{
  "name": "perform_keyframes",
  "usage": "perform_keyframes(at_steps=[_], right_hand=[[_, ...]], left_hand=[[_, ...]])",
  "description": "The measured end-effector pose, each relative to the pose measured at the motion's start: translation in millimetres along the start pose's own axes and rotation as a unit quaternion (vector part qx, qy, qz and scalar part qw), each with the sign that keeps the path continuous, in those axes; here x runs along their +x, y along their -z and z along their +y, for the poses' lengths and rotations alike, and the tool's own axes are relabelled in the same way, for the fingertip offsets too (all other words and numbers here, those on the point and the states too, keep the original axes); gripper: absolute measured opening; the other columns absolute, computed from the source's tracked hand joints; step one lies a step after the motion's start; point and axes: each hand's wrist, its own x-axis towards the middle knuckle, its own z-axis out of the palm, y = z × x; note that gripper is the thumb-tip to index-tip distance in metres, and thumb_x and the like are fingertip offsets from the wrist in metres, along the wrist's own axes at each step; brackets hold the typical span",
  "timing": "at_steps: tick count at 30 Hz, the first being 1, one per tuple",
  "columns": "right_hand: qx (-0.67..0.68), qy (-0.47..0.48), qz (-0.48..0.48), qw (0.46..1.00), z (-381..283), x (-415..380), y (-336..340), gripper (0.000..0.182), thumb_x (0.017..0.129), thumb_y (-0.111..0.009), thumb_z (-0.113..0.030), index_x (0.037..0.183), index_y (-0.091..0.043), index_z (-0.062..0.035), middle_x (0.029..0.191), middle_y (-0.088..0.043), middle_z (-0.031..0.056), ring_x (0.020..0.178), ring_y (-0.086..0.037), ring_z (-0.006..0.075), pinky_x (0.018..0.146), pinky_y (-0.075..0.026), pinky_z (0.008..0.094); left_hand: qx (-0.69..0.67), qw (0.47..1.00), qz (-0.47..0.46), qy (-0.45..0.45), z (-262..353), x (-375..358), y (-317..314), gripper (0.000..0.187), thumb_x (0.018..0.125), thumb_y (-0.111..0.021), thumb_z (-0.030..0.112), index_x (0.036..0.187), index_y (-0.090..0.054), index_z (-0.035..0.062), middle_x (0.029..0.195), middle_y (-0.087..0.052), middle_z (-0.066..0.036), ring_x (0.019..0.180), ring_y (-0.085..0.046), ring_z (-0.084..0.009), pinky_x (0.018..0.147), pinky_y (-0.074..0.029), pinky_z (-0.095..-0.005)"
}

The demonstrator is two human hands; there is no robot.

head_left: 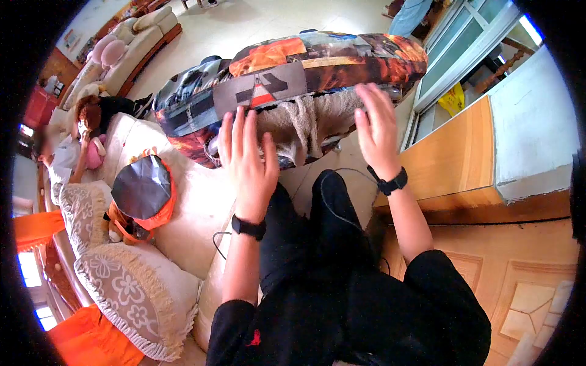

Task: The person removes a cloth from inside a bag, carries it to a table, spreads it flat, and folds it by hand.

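A large bag-like bundle with a colourful printed cover (360,70) lies in front of my knees, partly over the sofa's edge. Along its near side, a grey-brown fluffy cloth (302,125) shows in folds through an opening. My left hand (249,155) is held at the left end of this cloth, fingers stretched out and apart. At its right end, my right hand (377,131) is also open, its fingertips overlapping the cover's lower edge in this view. Neither hand has anything in its grip. Both wrists wear black bands.
On the light sofa (195,195) to my left are a round black-and-orange item (143,186) and fringed cushions (137,290). Another person (70,152) sits farther along. A wooden cabinet (452,161) stands close on my right, near a glass door (455,46).
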Motion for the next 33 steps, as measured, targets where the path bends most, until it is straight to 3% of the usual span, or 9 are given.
perform_keyframes(at_steps=[4,8,11,12,15,16,21,28,33], right_hand=[[-0.022,0.027,0.0,0.999,-28,15,-29,0.02,0.089,-0.046,-0.019,0.095,-0.057,-0.0036,0.095,-0.059,0.0113,0.1,-0.051,0.0299,0.098,-0.031,0.046],[0.038,0.005,-0.009,0.999,-54,28,-54,0.019,0.085,-0.048,-0.021,0.074,-0.054,-0.0067,0.074,-0.057,0.008,0.074,-0.053,0.027,0.074,-0.038,0.0392],[0.006,0.049,-0.029,0.998,-44,29,-57,0.02,0.083,-0.048,-0.022,0.069,-0.051,-0.0081,0.073,-0.056,0.0072,0.072,-0.052,0.0256,0.07,-0.038,0.0381],[-0.005,0.073,-0.03,0.997,-39,33,-59,0.02,0.082,-0.048,-0.023,0.067,-0.049,-0.009,0.068,-0.055,0.0073,0.067,-0.053,0.0256,0.064,-0.039,0.0371],[-0.009,0.096,-0.055,0.994,-35,38,-60,0.02,0.081,-0.049,-0.024,0.067,-0.049,-0.0095,0.061,-0.053,0.0076,0.059,-0.052,0.0265,0.058,-0.04,0.0374],[0.005,0.122,-0.024,0.992,-30,40,-64,0.021,0.08,-0.05,-0.025,0.066,-0.05,-0.009,0.055,-0.052,0.0085,0.053,-0.052,0.0275,0.051,-0.041,0.0377],[0.018,0.1,-0.094,0.99,-33,49,-54,0.025,0.082,-0.05,-0.026,0.064,-0.055,-0.0086,0.053,-0.055,0.0114,0.051,-0.056,0.0293,0.048,-0.045,0.0393],[-0.001,0.176,-0.149,0.973,-15,52,-42,0.043,0.085,-0.05,-0.047,0.065,-0.051,-0.0087,0.054,-0.056,0.0105,0.053,-0.058,0.0289,0.048,-0.045,0.0382],[-0.057,0.27,-0.114,0.955,9,52,-21,0.031,0.081,-0.057,-0.04,0.08,-0.054,-0.0085,0.071,-0.056,0.0065,0.067,-0.057,0.0236,0.056,-0.046,0.0346]], left_hand=[[0.1,0.994,0.042,0.011,23,9,-42,0.046,0.081,-0.051,0.033,0.112,-0.048,-0.0013,0.109,-0.047,-0.016,0.109,-0.039,-0.0352,0.1,-0.022,-0.0517],[0.132,0.99,0.037,-0.014,35,12,-73,0.038,0.082,-0.048,0.027,0.111,-0.051,0.0032,0.104,-0.049,-0.013,0.104,-0.043,-0.0295,0.097,-0.025,-0.0477],[0.173,0.98,0.073,-0.064,19,7,-85,0.035,0.082,-0.049,0.027,0.107,-0.055,0.004,0.099,-0.052,-0.01,0.099,-0.047,-0.0269,0.095,-0.028,-0.0454],[0.177,0.976,0.098,-0.077,19,12,-82,0.025,0.083,-0.049,0.024,0.103,-0.054,0.0092,0.097,-0.052,-0.006,0.091,-0.048,-0.0251,0.084,-0.035,-0.0456],[0.186,0.976,0.06,-0.092,14,19,-73,0.022,0.084,-0.05,0.025,0.097,-0.055,0.0088,0.085,-0.053,-0.005,0.081,-0.049,-0.0226,0.08,-0.037,-0.0402],[0.185,0.965,0.118,-0.141,10,27,-73,0.018,0.082,-0.048,0.022,0.087,-0.056,0.0072,0.072,-0.046,-0.005,0.067,-0.047,-0.0215,0.065,-0.038,-0.0338],[0.163,0.975,0.048,-0.142,11,38,-61,0.019,0.082,-0.049,0.026,0.07,-0.046,0.0119,0.065,-0.044,-0.004,0.061,-0.047,-0.0208,0.06,-0.038,-0.0327],[0.093,0.983,-0.027,-0.155,3,40,-41,0.026,0.079,-0.059,0.035,0.079,-0.052,0.0098,0.069,-0.052,-0.004,0.065,-0.055,-0.0209,0.056,-0.042,-0.0329],[0.12,0.977,-0.086,-0.153,-27,33,-4,0.03,0.08,-0.06,0.032,0.094,-0.056,0.0061,0.079,-0.056,-0.007,0.076,-0.057,-0.0235,0.063,-0.044,-0.0343]])
